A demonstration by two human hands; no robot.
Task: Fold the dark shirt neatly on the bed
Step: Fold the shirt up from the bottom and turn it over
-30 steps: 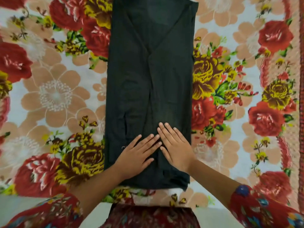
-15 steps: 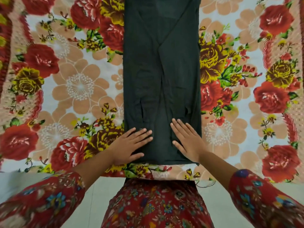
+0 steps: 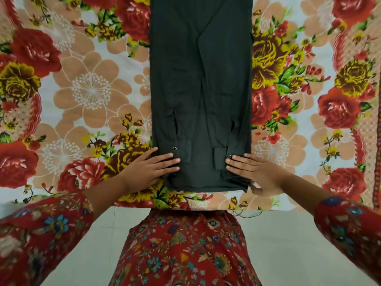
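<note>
Fingers straight; L hand, R hand flat on dark shirt, lengthwise away, cuffs nearest.

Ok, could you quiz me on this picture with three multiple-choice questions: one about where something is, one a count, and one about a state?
1. Where do the left hand and right hand rest on the dark shirt?
A) both at the collar
B) at the near end, one at each side edge
C) off it, on the floor

2. How many small cuff buttons show?
A) two
B) five
C) none

3. How does the shirt lie on the floral bedsheet?
A) bunched in a heap
B) draped over a chair
C) flat, folded into a long narrow strip

Answers:
1 B: straight fingers lie on the fabric beside the hem corners.
2 A: one button sits near each hand's fingertips.
3 C: both sleeves are turned in and the sides run straight.
</note>
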